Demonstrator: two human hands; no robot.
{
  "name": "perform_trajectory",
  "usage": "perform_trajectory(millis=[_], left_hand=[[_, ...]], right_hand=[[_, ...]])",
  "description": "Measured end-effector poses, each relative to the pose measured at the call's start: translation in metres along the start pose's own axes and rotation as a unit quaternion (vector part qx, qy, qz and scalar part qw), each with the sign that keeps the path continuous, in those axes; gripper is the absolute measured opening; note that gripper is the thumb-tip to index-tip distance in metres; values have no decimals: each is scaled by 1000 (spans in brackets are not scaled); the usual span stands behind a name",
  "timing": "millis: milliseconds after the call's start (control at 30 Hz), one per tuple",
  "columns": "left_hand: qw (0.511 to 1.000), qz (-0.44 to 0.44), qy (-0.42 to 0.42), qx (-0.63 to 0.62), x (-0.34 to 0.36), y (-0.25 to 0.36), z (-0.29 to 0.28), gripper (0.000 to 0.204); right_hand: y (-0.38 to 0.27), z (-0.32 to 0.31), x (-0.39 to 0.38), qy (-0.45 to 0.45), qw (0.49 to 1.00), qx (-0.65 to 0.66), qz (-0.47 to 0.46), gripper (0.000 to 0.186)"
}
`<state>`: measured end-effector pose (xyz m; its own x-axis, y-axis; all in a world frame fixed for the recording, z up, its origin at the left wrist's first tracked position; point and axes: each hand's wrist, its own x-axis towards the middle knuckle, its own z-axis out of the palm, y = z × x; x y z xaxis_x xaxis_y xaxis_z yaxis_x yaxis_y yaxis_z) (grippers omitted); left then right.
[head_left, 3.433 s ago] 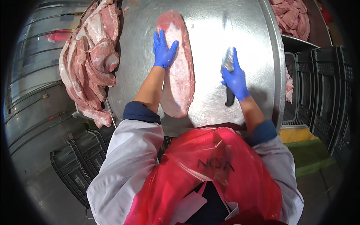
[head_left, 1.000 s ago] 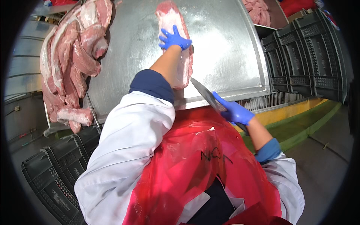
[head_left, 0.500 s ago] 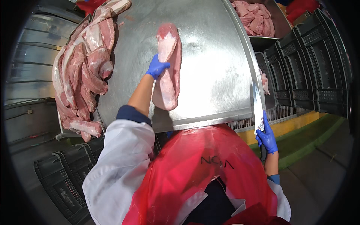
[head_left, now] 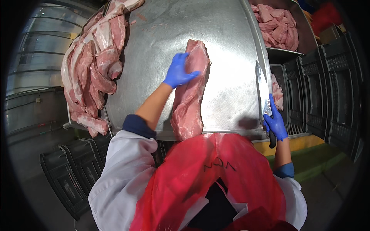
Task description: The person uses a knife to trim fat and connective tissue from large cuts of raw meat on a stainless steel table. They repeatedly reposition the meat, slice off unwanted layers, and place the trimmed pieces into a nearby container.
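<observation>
A long piece of raw meat, lean pink side up, lies lengthwise on the steel worktop, reaching its near edge. My left hand, in a blue glove, grips its upper left part, thumb across the top. At the worktop's right rim, my gloved right hand holds a knife by its black handle, index finger along the blade, which points away from me. A large pile of meat strips lies along the left. My red apron is against the front edge.
A steel bin of pink meat pieces stands at back right. Below it, a grey crate holds pale scraps, beside stacked black crates. More black crates stand low left. A red item shows at far upper right.
The long piece has been turned from pale fatty side to pink lean side and now reaches nearer me. The knife moved out to the right rim, dipped toward me, then rose slightly.
</observation>
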<state>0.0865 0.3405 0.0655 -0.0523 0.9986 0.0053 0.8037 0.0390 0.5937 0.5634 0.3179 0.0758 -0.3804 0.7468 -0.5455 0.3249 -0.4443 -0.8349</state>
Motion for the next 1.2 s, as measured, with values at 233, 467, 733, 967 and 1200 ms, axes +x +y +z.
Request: perform_trajectory(millis=[233,467,733,967,1200], left_hand=[[979,-177,-12,100,63,-21,16,66],[963,-266,30,-34,89,-112,2,47],[967,-188,106,-138,90,-89,-11,28],[985,-127,100,-64,91,-68,-23,31],[973,-151,160,-75,72,-76,-40,29]], right_hand=[[0,3,66,-6,997,20,-69,87],[-25,52,109,-32,999,-20,-27,87],[-81,138,191,-81,986,-68,-126,84],[-166,232,320,-129,980,-72,-130,85],[-186,178,221,-359,860,-361,-37,81]])
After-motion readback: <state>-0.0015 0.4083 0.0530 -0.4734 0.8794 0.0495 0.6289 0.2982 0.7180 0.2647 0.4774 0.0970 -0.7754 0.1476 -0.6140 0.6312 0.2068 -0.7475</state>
